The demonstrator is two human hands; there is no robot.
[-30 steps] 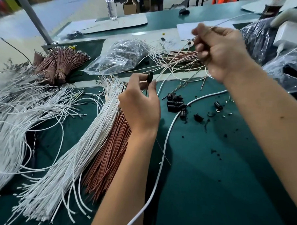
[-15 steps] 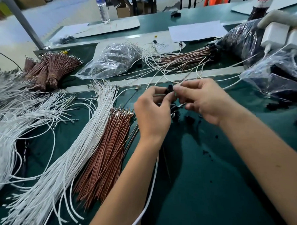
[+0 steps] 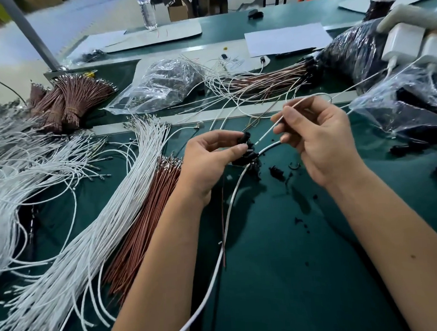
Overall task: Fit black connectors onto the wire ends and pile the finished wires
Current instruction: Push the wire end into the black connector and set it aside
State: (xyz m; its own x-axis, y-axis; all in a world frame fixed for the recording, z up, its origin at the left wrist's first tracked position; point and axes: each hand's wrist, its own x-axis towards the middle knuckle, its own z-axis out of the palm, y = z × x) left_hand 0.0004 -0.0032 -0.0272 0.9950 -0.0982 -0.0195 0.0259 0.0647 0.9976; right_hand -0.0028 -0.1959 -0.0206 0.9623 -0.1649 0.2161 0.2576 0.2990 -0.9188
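My left hand (image 3: 209, 160) pinches a small black connector (image 3: 243, 138) between thumb and fingers, with a thin brown wire (image 3: 222, 215) hanging down from it. My right hand (image 3: 318, 136) pinches a thin white wire (image 3: 280, 120) a little to the right of the connector; the wire's tip points down-left toward it, apart from it. Several loose black connectors (image 3: 252, 161) lie on the green mat (image 3: 291, 262) just below my hands. A pile of finished wires (image 3: 264, 82) with black ends lies behind, at the centre right.
Long white wires (image 3: 95, 235) and brown wires (image 3: 145, 231) fan across the left of the mat. Tied brown bundles (image 3: 72, 101) and a clear bag (image 3: 164, 85) sit behind. A thick white cable (image 3: 216, 265) crosses the mat. Plastic bags (image 3: 405, 107) and white chargers (image 3: 405, 44) crowd the right.
My right hand came down from the far pile to the connector, then drew back to the right with a white wire. My left hand kept hold of the connector.
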